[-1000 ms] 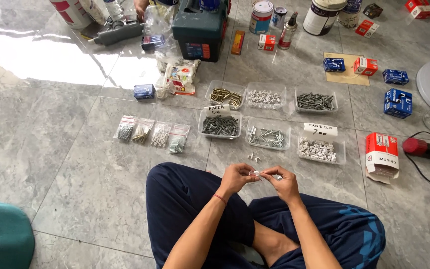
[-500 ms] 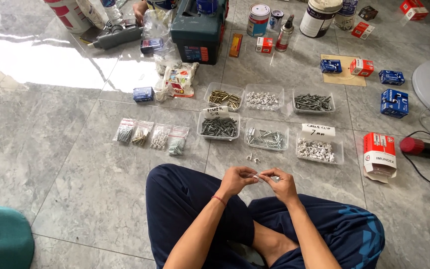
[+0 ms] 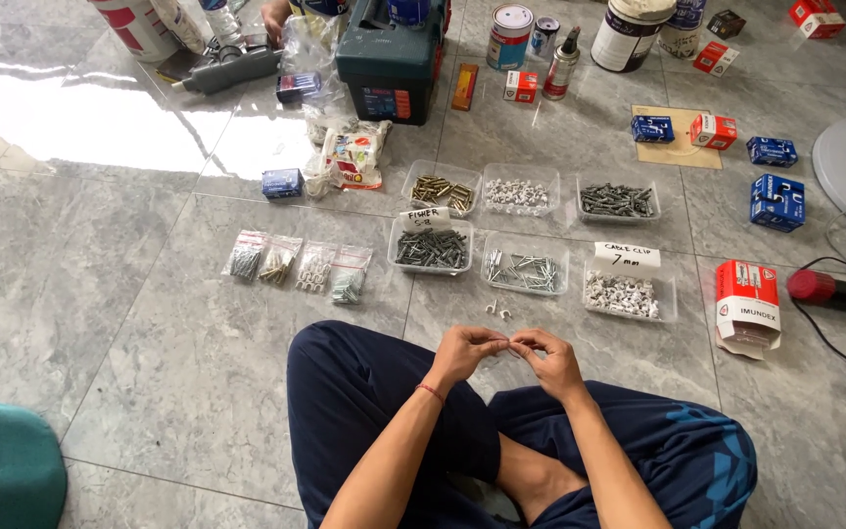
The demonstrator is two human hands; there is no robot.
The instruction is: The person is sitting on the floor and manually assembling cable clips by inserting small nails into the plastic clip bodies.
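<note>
I sit cross-legged on a grey tiled floor. My left hand and my right hand meet above my knees, fingertips pinched together on a tiny pale piece too small to tell apart. Just beyond my hands a few small white clips lie loose on the tile. Ahead stand six clear trays: grey screws, silver screws, white clips, brass plugs, white pieces and dark screws.
Four small clear bags of hardware lie to the left. A red-and-white carton lies open at right, near blue boxes. A dark green tool case, cans and another person's hand are at the far edge.
My hands stay pinched together in front of me, with only slight shifts of the fingers. Nothing on the floor has moved.
</note>
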